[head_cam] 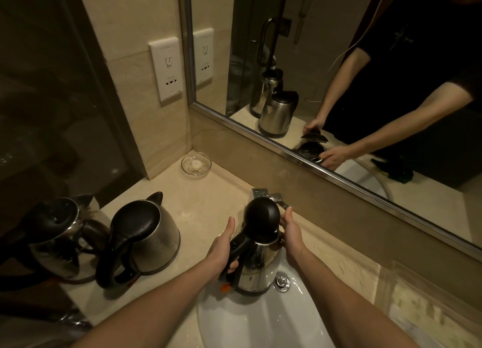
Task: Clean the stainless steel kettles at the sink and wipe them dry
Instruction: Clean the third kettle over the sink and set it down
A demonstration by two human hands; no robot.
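Note:
A stainless steel kettle (pixel 258 267) with a black handle hangs over the white sink (pixel 250 321), its black lid (pixel 262 221) flipped up. My left hand (pixel 223 248) grips the handle. My right hand (pixel 292 233) rests against the kettle's rim beside the lid and just below the tap (pixel 276 199). Two more steel kettles stand on the counter at the left, one (pixel 148 238) with its black lid shut and another (pixel 54 238) further left, partly in shadow.
A small glass dish (pixel 196 164) sits in the counter's back corner. A wall socket (pixel 168 71) is on the left wall. The mirror (pixel 339 74) runs along the back. The sink's drain plug (pixel 281 282) is beside the kettle. The beige counter (pixel 208 201) surrounds the sink.

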